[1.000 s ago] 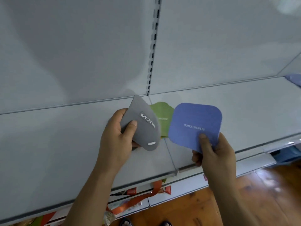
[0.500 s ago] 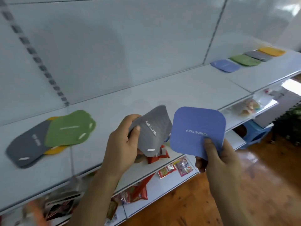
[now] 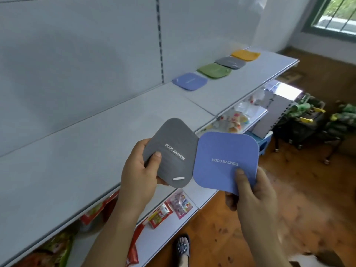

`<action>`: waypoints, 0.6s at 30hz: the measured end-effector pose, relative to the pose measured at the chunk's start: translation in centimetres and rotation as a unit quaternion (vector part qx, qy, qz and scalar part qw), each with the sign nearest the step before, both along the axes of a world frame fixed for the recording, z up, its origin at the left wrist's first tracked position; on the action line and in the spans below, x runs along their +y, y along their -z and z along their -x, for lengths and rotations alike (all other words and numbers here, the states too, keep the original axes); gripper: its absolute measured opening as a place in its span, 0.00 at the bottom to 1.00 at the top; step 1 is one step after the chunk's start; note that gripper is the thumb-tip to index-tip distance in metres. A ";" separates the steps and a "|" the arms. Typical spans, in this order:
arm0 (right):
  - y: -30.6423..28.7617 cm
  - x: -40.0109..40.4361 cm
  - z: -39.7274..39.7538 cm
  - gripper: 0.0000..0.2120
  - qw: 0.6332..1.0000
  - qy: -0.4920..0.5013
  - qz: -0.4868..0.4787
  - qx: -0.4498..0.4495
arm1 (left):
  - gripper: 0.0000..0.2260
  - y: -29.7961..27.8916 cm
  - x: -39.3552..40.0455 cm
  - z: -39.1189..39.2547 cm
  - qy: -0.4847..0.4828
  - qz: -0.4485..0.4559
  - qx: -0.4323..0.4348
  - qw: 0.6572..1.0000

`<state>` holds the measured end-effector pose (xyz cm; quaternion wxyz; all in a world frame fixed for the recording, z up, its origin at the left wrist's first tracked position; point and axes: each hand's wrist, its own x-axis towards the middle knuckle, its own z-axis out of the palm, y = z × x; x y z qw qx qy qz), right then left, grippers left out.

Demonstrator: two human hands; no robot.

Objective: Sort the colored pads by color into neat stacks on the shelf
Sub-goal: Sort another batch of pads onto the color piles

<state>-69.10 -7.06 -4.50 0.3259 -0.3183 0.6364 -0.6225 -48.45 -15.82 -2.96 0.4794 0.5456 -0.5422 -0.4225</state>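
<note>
My left hand (image 3: 139, 174) grips a grey pad (image 3: 172, 151) printed "REMOVE ODOR", thumb on its face. A blue pad (image 3: 225, 160) with the same print is held in my right hand (image 3: 254, 197), its edge overlapping the grey one. Both pads hover over the front edge of the white shelf (image 3: 77, 151). Far along the shelf to the right lie four pads in a row by the back wall: blue (image 3: 189, 81), green (image 3: 214, 70), grey (image 3: 230, 62) and orange (image 3: 246, 55).
A lower shelf (image 3: 163, 237) carries snack packets (image 3: 169, 211). To the right is a wooden floor (image 3: 308, 189) with a black cart (image 3: 300, 120), a blue stool (image 3: 264, 143) and a window (image 3: 335, 14). A sandalled foot (image 3: 183, 247) shows below.
The view has swung right along the shelf. The mixed pile of pads at the left has left the view and the sorted row is nearer. Both hands keep their pads.
</note>
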 end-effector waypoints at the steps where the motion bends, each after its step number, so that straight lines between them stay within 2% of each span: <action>1: 0.1 -0.9 1.1 0.08 1.000 0.003 -0.003 0.002 | 0.11 0.3 -1.3 1.3 0.001 -0.002 0.012 1.000; 10: -2.1 -11.1 10.3 0.09 0.999 0.024 0.008 0.035 | 0.11 0.3 -13.5 11.6 0.019 -0.006 0.072 0.997; 18: -1.6 -21.2 15.1 0.10 0.998 -0.053 -0.001 0.032 | 0.11 0.8 -20.5 14.1 -0.085 -0.011 0.063 0.994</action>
